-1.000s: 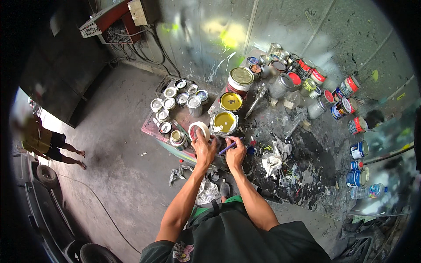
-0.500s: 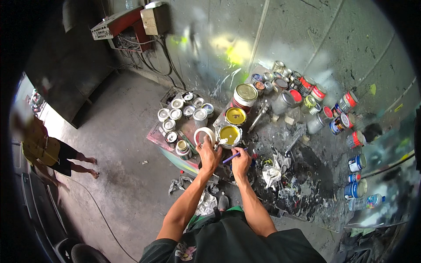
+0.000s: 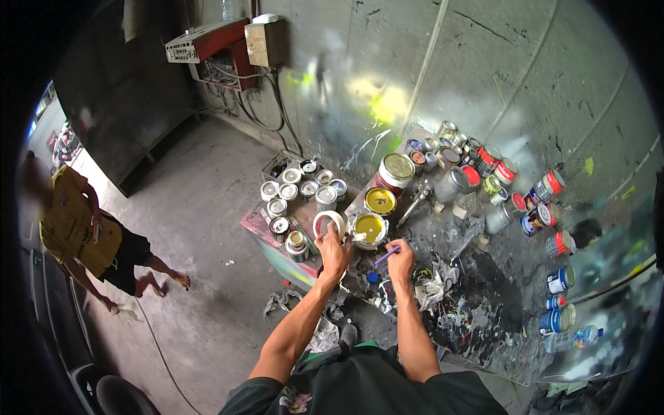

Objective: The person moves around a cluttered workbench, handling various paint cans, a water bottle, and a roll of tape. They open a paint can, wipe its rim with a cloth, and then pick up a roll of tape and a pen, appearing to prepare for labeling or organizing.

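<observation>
My left hand (image 3: pixel 334 252) is closed on a white ring that looks like a roll of masking tape (image 3: pixel 316 225). It holds the ring just left of an open can of yellow-green paint (image 3: pixel 369 227). My right hand (image 3: pixel 401 263) grips a thin purple stick (image 3: pixel 384 256), perhaps a pen, which points down and left. Below the stick's tip, a small round blue thing (image 3: pixel 373 277) rests on the bench. A second can with a yellow inside (image 3: pixel 380 200) stands behind the paint, with a larger lidded can (image 3: pixel 398 167) farther back.
Several small lidded cans (image 3: pixel 290 174) crowd the red board (image 3: pixel 254 220) at left. Crumpled white paper (image 3: pixel 430 289) lies on the paint-stained bench (image 3: pixel 498 290). More cans (image 3: pixel 550 185) line the wall. A person in a yellow shirt (image 3: pixel 77 221) stands at far left.
My right hand has drawn away to the right from my left hand with the purple stick. The small blue thing now shows beneath it. The person at left has straightened up somewhat.
</observation>
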`<move>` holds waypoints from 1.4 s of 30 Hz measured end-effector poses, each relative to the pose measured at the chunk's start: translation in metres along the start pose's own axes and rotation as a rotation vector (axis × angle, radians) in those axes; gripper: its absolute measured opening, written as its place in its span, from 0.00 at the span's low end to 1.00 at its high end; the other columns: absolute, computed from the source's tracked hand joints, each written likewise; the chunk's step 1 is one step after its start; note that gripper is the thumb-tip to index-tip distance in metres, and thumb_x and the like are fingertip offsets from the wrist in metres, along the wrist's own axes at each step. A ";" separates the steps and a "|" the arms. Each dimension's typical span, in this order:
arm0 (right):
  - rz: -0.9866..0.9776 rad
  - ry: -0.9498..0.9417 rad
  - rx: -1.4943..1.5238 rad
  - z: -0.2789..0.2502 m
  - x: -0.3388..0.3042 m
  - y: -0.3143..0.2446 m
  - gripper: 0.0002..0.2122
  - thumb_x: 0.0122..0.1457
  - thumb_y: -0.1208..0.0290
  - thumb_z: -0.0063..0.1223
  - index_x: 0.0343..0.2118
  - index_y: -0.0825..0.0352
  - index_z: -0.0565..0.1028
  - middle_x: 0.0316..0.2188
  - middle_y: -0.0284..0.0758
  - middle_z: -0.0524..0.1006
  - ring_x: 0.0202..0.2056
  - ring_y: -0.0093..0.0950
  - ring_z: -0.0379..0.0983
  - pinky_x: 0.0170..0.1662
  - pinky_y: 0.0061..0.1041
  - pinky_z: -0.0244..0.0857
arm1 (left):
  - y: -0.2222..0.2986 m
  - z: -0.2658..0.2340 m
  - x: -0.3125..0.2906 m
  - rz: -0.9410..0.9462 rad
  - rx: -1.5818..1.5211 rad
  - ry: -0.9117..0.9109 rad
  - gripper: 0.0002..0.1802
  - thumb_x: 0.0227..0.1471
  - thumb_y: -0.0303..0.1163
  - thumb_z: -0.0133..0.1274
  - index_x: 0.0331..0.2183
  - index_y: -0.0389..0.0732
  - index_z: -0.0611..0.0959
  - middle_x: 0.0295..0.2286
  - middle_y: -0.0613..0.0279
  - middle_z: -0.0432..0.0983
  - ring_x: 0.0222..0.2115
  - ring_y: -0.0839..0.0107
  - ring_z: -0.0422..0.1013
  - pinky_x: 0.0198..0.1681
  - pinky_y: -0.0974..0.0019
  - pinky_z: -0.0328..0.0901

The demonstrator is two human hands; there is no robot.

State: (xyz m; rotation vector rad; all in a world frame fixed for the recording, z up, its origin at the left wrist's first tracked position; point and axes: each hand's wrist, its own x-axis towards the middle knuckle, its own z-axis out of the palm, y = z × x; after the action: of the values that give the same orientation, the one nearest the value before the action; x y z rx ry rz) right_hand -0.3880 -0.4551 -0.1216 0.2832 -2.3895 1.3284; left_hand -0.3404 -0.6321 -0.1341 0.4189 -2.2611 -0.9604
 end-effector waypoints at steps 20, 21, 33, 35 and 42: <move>0.619 -0.265 0.108 0.037 0.080 0.007 0.16 0.41 0.72 0.63 0.35 0.68 0.72 0.28 0.40 0.77 0.26 0.31 0.76 0.24 0.31 0.72 | 0.030 -0.112 -0.073 -0.280 -0.305 0.043 0.23 0.48 0.27 0.56 0.46 0.37 0.66 0.30 0.58 0.78 0.36 0.60 0.71 0.49 0.56 0.52; 0.628 -0.269 0.083 0.037 0.080 -0.003 0.16 0.41 0.72 0.63 0.34 0.68 0.72 0.27 0.40 0.77 0.26 0.30 0.76 0.23 0.31 0.72 | 0.027 -0.115 -0.074 -0.288 -0.310 0.040 0.23 0.48 0.27 0.56 0.46 0.37 0.66 0.30 0.58 0.79 0.36 0.60 0.71 0.50 0.56 0.52; 0.339 -0.130 -0.103 0.021 0.057 -0.004 0.13 0.41 0.73 0.66 0.29 0.69 0.74 0.27 0.39 0.78 0.29 0.32 0.76 0.30 0.32 0.70 | 0.015 -0.141 -0.097 -0.284 -0.219 0.127 0.26 0.48 0.26 0.58 0.47 0.33 0.66 0.31 0.50 0.78 0.31 0.59 0.74 0.40 0.61 0.66; 0.408 -0.182 -0.004 0.014 0.066 0.005 0.11 0.44 0.76 0.63 0.31 0.68 0.73 0.25 0.36 0.76 0.24 0.27 0.75 0.19 0.27 0.71 | 0.010 -0.143 -0.101 -0.304 -0.255 0.130 0.27 0.46 0.27 0.58 0.46 0.33 0.66 0.29 0.52 0.78 0.30 0.58 0.72 0.41 0.58 0.62; 0.501 -0.171 0.259 -0.073 0.158 -0.054 0.12 0.45 0.71 0.61 0.31 0.70 0.73 0.24 0.34 0.74 0.21 0.26 0.71 0.20 0.29 0.72 | 0.001 -0.181 -0.111 -0.343 -0.350 0.122 0.24 0.46 0.24 0.57 0.45 0.33 0.68 0.27 0.52 0.78 0.29 0.60 0.74 0.37 0.59 0.66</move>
State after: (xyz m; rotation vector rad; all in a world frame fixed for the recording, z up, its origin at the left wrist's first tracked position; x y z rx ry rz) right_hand -0.4944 -0.4199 0.0222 -0.1552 -2.5276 1.9096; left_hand -0.1371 -0.6703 -0.0850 0.6991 -1.8949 -1.4331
